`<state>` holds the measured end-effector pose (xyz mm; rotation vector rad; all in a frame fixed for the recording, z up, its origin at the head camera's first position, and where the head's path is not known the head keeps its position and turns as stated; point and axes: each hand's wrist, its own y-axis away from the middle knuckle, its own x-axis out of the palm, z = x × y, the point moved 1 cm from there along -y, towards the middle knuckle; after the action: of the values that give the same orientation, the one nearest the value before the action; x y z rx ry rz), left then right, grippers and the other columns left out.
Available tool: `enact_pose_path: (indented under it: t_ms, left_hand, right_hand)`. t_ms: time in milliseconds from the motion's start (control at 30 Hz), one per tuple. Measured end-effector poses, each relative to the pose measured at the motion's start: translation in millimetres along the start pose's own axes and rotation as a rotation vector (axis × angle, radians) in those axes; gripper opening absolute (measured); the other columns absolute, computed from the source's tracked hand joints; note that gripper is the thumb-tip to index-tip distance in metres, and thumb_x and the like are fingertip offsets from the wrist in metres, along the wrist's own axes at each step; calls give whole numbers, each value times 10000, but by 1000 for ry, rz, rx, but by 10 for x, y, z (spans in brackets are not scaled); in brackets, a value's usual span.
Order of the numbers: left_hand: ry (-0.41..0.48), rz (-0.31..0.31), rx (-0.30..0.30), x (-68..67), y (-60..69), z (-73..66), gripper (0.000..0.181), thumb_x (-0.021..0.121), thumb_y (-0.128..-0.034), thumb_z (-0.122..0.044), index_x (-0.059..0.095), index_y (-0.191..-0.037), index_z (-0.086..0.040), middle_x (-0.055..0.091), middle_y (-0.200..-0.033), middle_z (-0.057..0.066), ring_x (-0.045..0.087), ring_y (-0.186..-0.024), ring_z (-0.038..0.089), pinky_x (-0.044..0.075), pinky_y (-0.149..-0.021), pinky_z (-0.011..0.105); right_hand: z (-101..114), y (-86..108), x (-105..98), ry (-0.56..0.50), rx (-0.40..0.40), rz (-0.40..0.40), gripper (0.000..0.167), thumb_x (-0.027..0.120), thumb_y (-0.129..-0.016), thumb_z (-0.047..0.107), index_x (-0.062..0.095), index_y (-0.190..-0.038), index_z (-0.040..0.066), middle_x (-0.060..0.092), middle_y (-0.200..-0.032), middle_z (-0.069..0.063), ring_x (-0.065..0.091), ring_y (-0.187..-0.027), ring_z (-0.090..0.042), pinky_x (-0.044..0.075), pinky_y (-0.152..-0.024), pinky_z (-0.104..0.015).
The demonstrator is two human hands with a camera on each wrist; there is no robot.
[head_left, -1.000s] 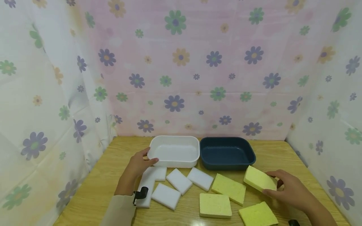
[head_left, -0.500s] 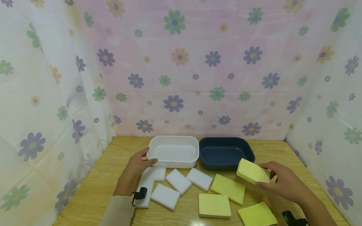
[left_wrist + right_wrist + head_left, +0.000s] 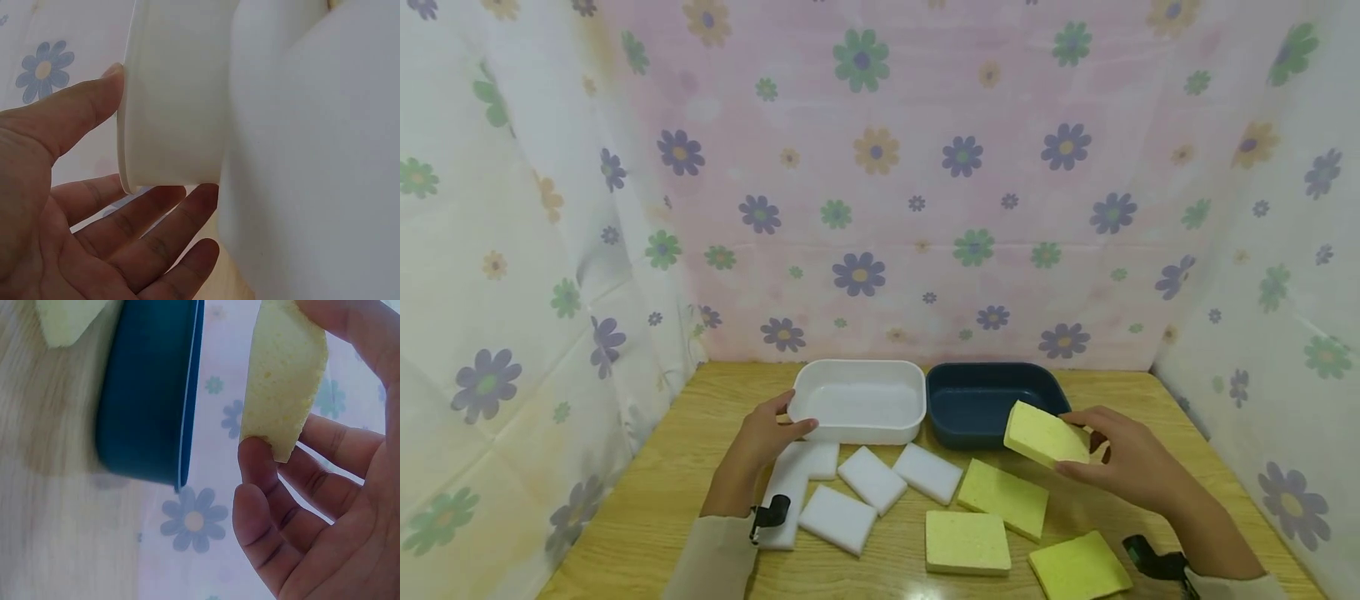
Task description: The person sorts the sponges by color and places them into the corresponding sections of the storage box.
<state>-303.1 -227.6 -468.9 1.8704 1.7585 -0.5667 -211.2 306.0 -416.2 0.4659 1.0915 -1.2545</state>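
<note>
While the wooden table [image 3: 640, 508] fills the lower frame, the dark blue tray [image 3: 966, 435] stands right of centre, just beside the white tray [image 3: 865, 435]. At lower left, the left hand [image 3: 767, 432] grips the white tray's end. At lower right, the right hand [image 3: 1123, 457], nearer the dark blue tray, pinches the raised yellow sponge [image 3: 1043, 435], which points leftward from the fingers near that tray's front right rim, long axis sloping down rightward. No brand, label or writing is legible.

The held sponge [image 3: 1041, 435] looks matt and porous; the white tray [image 3: 859, 435] smooth plastic; the table [image 3: 647, 517] wood-grained.
</note>
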Motion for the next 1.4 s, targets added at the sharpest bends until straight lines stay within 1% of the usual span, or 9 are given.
enact_pose_path:
  t_ms: [200,300,467,667,800,1033,1167,1300,1400]
  left_hand:
    - [14,5,-2,6,26,0,967,779,-919,-463,266,-1646,-83,446,-1589,227,591,-1327,405,555,-981,567]
    - [14,8,-1,15,35,-3,968,781,-918,-460,267,-1645,-79,448,-1588,228,594,-1322,409,558,-975,567]
    - [2,1,4,19,45,-18,964,782,-916,-464,280,-1640,-72,462,-1575,237,583,-1329,422,560,-966,573]
    - [15,-1,4,5,42,-35,953,785,-919,-440,279,-1642,-79,467,-1574,228,592,-1325,410,556,-973,577]
    - [4,0,8,-5,44,-47,952,780,-923,-446,278,-1641,-75,462,-1575,235,582,-1332,415,555,-975,576]
    - [-3,5,12,-22,41,-54,952,771,-929,-453,274,-1639,-61,453,-1577,247,557,-1353,431,545,-987,585]
    - [5,4,10,-10,29,-43,958,777,-923,-455,276,-1639,-63,441,-1591,234,560,-1353,426,547,-988,577]
    - [14,1,14,3,10,-22,960,781,-918,-461,284,-1637,-66,431,-1602,220,565,-1352,417,547,-993,571]
    - [12,-9,10,6,-3,-11,967,786,-910,-472,288,-1637,-72,453,-1586,225,557,-1359,419,539,-1004,574]
  right_hand:
    - [67,-131,47,32,-30,2,689,822,-836,554,655,-1371,154,665,-1151,41,542,-802,-52,472,-608,-248]
    - [95,-201,98,41,-47,-1,695,824,-830,560,657,-1367,151,654,-1086,74,536,-787,-67,458,-620,-248]
    - [185,-343,161,20,-68,15,714,828,-828,557,657,-1363,117,646,-1062,66,542,-745,-100,457,-611,-244]
    - [270,-531,185,-2,-72,23,713,822,-838,551,652,-1371,110,625,-1024,50,500,-702,-79,444,-592,-252]
    - [322,-654,207,-6,-75,29,716,814,-842,562,650,-1376,114,621,-1008,50,495,-708,-78,446,-603,-260]
    - [416,-882,306,20,-91,27,755,811,-825,601,654,-1384,118,641,-1034,48,497,-716,-72,459,-634,-271]
    - [472,-1015,381,27,-94,44,779,803,-819,627,651,-1393,124,649,-1041,46,511,-717,-66,475,-655,-272]
    - [525,-1117,456,-3,-77,75,784,810,-820,615,644,-1403,118,670,-1101,25,530,-723,-85,486,-672,-292]
    - [564,-1180,507,-15,-70,91,779,816,-822,601,641,-1406,115,680,-1163,0,538,-736,-94,490,-688,-303]
